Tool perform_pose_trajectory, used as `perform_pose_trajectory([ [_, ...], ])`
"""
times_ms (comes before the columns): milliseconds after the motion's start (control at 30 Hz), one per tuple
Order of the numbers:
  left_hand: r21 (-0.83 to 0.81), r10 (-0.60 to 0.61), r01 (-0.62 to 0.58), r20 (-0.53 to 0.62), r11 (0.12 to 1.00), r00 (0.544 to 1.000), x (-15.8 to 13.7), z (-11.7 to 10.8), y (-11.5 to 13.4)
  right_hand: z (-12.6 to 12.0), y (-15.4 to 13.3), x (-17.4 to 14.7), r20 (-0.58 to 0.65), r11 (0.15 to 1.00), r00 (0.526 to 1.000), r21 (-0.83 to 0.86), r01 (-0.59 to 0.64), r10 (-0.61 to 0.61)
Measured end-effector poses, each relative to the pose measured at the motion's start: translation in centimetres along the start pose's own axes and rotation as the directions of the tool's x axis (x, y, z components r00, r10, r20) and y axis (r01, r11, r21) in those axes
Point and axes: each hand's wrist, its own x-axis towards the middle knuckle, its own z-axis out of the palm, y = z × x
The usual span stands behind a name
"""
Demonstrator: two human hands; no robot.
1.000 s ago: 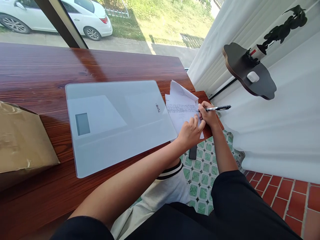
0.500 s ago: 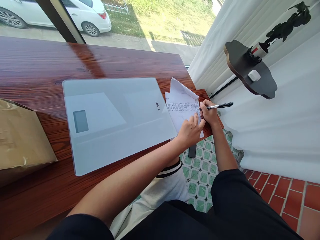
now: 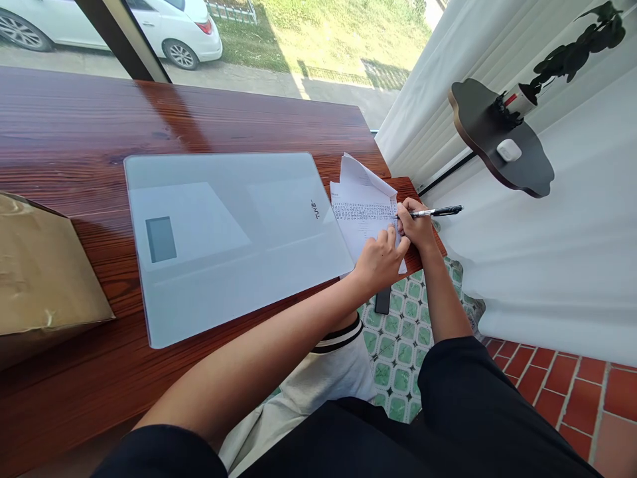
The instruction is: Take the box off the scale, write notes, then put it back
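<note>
Writing on a creased white printed paper sheet (image 3: 363, 216) at the right end of the reddish-brown wooden table (image 3: 74, 133).
The right hand (image 3: 415, 226) pinched a black-and-silver pen (image 3: 435, 212), tip on the sheet; the left hand (image 3: 381, 259), fingers curled, pressed the sheet down beside a pale glass scale (image 3: 229, 232).

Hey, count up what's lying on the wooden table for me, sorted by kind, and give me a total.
Glass scale: 1
Cardboard box: 1
Paper sheets: at least 2, overlapping, pressed by the left hand
Pen: 1, in the right hand, tip on the paper
Total: at least 5
</note>
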Motion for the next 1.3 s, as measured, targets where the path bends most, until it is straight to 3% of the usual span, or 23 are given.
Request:
perform_pose_trajectory([
  [433,-0.019,-0.008,0.008,-0.002,1.0,1.0,-0.03,0.02,-0.03,0.1,-0.34,-0.02,-0.021,1.0,1.0,-0.021,-0.017,0.017],
  [633,-0.011,-0.005,0.005,-0.011,1.0,1.0,-0.05,0.05,-0.05,-0.02,0.1,-0.03,-0.01,0.997,0.999,0.067,-0.032,0.033],
  [867,-0.011,-0.013,0.013,0.002,1.0,1.0,-0.08,-0.06,-0.03,0.01,-0.15,0.0,-0.014,0.999,0.999,0.021,-0.048,0.048],
  [1300,-0.024,-0.011,0.011,0.006,1.0,1.0,-0.04,-0.28,0.02,-0.04,-0.16,-0.08,0.005,1.0,1.0,0.004,0.009,-0.009],
])
